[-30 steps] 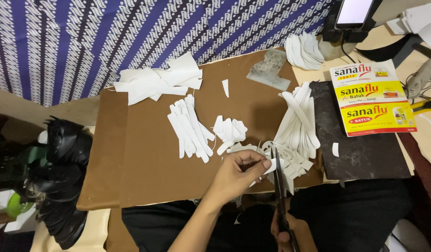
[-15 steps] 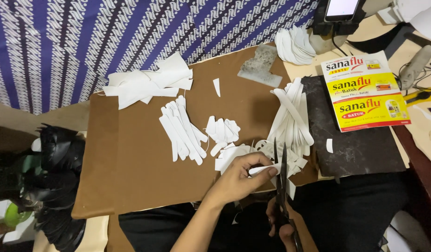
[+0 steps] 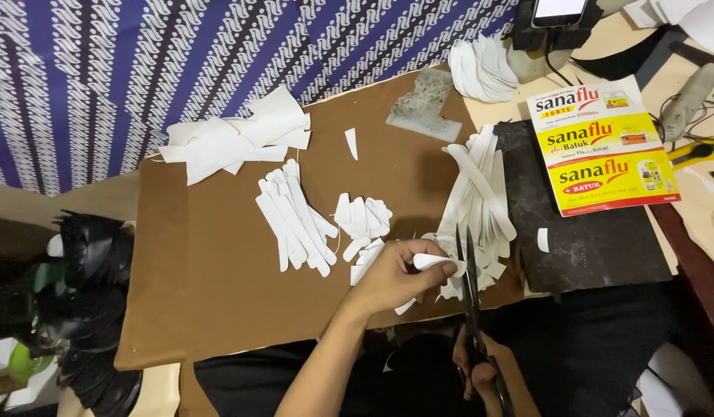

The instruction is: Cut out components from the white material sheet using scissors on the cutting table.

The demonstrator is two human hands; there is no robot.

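Fingers (image 3: 442, 268) of the left hand (image 3: 392, 278) pinch a small white paper piece (image 3: 430, 262) by its near end, just above the front edge of the brown board (image 3: 218, 293). Right beside it the right hand (image 3: 481, 376) is closed through the handles of one pair of scissors (image 3: 470, 293), whose blades point away and look nearly shut against the piece.

That slip looks feather-light, thin and floppy, easy to crease or tear, so a grip close to the blades should keep it steadiest.

Farther out on the board lie four loose groups of white cut-outs: short petals (image 3: 362, 220), long strips (image 3: 294, 216), a curved stack (image 3: 481, 193) and larger scraps (image 3: 233, 139). One grey slab (image 3: 423, 108) lies beyond, and a fifth white pile (image 3: 481, 69) sits off the board. One printed carton (image 3: 600, 147) lies far right.
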